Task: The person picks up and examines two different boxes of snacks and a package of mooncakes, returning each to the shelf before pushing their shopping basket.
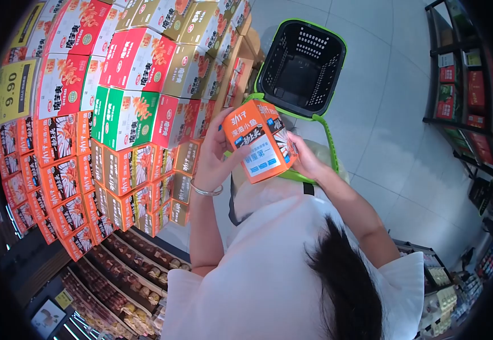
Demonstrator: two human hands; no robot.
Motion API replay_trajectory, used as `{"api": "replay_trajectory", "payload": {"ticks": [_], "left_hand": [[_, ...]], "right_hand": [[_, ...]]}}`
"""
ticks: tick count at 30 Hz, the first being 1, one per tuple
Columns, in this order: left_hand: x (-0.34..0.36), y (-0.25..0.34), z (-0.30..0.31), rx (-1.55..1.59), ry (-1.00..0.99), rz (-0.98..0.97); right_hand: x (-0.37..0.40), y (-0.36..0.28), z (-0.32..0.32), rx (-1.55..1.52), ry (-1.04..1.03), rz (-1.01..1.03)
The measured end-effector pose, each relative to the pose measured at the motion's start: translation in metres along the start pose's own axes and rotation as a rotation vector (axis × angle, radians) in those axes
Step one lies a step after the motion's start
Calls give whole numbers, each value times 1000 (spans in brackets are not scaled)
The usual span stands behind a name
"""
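An orange box (262, 141) with white, blue and black print is held tilted in front of my body. My left hand (219, 148) wraps round its left side, the thumb lying across the front face, and a bracelet circles that wrist. On the right side of the box my right hand (307, 158) grips the edge, some of its fingers hidden behind it. Just beyond the box stands a black shopping basket (300, 65) with a green rim, nothing visible inside it. Its green handle (331, 141) hangs down near my right forearm.
Stacked snack boxes (133, 56) in red, green, gold and orange rise at the left, beside a yellow price sign (9, 93). Packaged goods fill lower racks (116, 260) at the bottom left. Dark shelves (456, 96) line the right, past the tiled floor (388, 102).
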State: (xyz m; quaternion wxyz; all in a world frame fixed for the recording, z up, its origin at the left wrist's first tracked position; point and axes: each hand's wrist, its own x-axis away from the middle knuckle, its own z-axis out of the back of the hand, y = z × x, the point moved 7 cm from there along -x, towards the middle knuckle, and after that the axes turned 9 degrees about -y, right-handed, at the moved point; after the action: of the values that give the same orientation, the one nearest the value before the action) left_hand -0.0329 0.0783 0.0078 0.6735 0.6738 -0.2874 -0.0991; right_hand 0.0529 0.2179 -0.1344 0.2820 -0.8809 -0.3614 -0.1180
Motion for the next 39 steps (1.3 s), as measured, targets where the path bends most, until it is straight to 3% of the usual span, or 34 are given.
{"api": "replay_trajectory", "payload": {"ticks": [19,39], "left_hand": [[-8,26,-25,-112,-93,25],[0,28,-31,-141,-117,-85]], "right_hand": [[-3,-7,-11,-203,-84,62],[8,-7,-25,-93,-116,-26]]}}
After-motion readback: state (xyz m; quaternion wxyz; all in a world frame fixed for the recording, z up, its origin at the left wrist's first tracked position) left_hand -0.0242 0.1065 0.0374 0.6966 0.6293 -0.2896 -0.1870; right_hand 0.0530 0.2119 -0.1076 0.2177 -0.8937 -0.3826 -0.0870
